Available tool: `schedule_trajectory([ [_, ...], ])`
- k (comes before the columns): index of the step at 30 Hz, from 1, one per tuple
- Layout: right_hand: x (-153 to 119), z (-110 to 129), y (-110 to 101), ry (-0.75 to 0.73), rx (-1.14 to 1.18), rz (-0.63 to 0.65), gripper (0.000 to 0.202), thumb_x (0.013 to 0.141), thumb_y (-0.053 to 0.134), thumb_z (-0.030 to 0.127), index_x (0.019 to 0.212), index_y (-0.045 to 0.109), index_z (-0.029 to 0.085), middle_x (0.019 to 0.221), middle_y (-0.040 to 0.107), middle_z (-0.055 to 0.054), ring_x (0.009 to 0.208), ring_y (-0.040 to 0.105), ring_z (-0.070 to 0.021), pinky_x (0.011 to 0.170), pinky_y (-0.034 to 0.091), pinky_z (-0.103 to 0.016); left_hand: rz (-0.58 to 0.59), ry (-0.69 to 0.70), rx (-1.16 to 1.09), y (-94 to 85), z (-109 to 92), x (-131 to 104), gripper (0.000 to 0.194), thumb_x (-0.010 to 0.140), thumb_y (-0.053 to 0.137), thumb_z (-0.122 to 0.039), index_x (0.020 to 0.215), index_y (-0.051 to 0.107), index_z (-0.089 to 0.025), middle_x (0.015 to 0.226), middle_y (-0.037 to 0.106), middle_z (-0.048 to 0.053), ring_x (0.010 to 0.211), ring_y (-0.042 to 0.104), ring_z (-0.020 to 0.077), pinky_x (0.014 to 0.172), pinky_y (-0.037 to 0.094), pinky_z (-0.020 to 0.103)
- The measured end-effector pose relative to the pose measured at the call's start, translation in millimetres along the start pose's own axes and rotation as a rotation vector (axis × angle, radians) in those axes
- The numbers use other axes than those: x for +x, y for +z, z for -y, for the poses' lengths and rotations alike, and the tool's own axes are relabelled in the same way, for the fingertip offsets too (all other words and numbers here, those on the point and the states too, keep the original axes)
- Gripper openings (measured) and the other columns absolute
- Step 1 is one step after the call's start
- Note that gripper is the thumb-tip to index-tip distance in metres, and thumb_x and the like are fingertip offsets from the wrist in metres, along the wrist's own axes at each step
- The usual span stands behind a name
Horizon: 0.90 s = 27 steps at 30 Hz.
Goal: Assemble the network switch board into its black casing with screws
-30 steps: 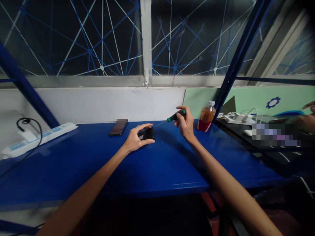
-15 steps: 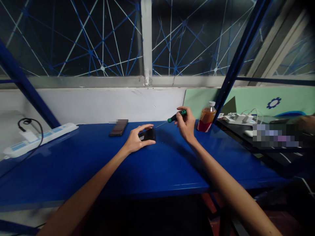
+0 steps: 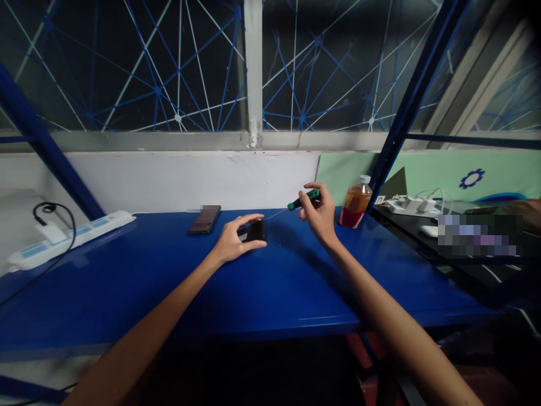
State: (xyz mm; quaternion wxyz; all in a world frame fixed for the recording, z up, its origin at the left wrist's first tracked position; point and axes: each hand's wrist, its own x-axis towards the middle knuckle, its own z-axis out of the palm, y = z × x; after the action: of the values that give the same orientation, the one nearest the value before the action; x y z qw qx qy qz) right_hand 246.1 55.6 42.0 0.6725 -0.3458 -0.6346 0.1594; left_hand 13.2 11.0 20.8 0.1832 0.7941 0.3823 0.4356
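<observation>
My left hand (image 3: 231, 241) grips a small black box-like device (image 3: 256, 231) on the blue table, thumb along its near side and fingers along its far side. A pale patch shows on the device close to my palm. In my right hand (image 3: 320, 213) is a screwdriver (image 3: 305, 199) with a green and black handle, held at a slant. Its thin shaft points down and left, the tip at the device's far right corner. Whether the tip sits in a screw is too small to tell. A tiny speck lies on the table just right of the device.
A phone (image 3: 204, 220) lies behind my left hand. On the left is a white power strip (image 3: 84, 230) with a black cable plugged in. A drink bottle (image 3: 356, 203) stands right of my right hand. Another power strip (image 3: 409, 206) and a person's blurred hand (image 3: 526, 213) are farther right.
My right hand's fingers have shifted slightly on the screwdriver handle. Both hands, the device and the tip otherwise stay in place. The camera view has moved a little.
</observation>
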Motion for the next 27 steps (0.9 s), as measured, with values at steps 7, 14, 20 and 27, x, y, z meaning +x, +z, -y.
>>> schedule_trajectory([
  [7, 2.6, 0.5, -4.0, 0.028, 0.074, 0.080, 0.024, 0.088, 0.053, 0.037, 0.107, 0.051, 0.022, 0.053, 0.053, 0.007, 0.040, 0.053, -0.0108, 0.040, 0.040, -0.023, 0.002, 0.003, -0.018, -0.3, -2.3, -0.5, 0.057, 0.070, 0.075, -0.040, 0.122, 0.058, -0.025, 0.117, 0.064, 0.008, 0.110, 0.058, 0.0279, 0.096, 0.044, 0.046],
  [14, 3.1, 5.2, -3.0, 0.046, 0.045, 0.038, 0.031, 0.084, 0.060, 0.042, 0.106, 0.050, 0.022, 0.050, 0.050, 0.009, 0.034, 0.049, -0.0094, 0.037, 0.039, -0.023, -0.006, 0.009, -0.026, -0.7, -4.0, -0.5, 0.056, 0.070, 0.075, -0.038, 0.122, 0.059, -0.025, 0.118, 0.064, 0.009, 0.110, 0.058, 0.0285, 0.097, 0.043, 0.048],
  [20, 5.4, 1.8, -5.7, 0.045, 0.102, 0.103, 0.032, 0.089, 0.051, 0.046, 0.110, 0.048, 0.022, 0.051, 0.050, 0.008, 0.036, 0.051, -0.0102, 0.038, 0.040, -0.023, 0.006, 0.020, -0.017, -0.9, -4.7, -1.3, 0.056, 0.071, 0.076, -0.038, 0.122, 0.059, -0.025, 0.120, 0.064, 0.008, 0.112, 0.057, 0.0273, 0.099, 0.043, 0.045],
  [27, 4.2, 5.8, -5.4, 0.014, 0.040, 0.013, 0.036, 0.083, 0.062, 0.044, 0.109, 0.049, 0.023, 0.055, 0.050, 0.009, 0.035, 0.049, -0.0086, 0.036, 0.037, -0.022, 0.011, 0.026, -0.014, -1.1, -4.5, -1.3, 0.058, 0.071, 0.076, -0.039, 0.124, 0.058, -0.025, 0.120, 0.063, 0.009, 0.111, 0.057, 0.0273, 0.099, 0.043, 0.046],
])
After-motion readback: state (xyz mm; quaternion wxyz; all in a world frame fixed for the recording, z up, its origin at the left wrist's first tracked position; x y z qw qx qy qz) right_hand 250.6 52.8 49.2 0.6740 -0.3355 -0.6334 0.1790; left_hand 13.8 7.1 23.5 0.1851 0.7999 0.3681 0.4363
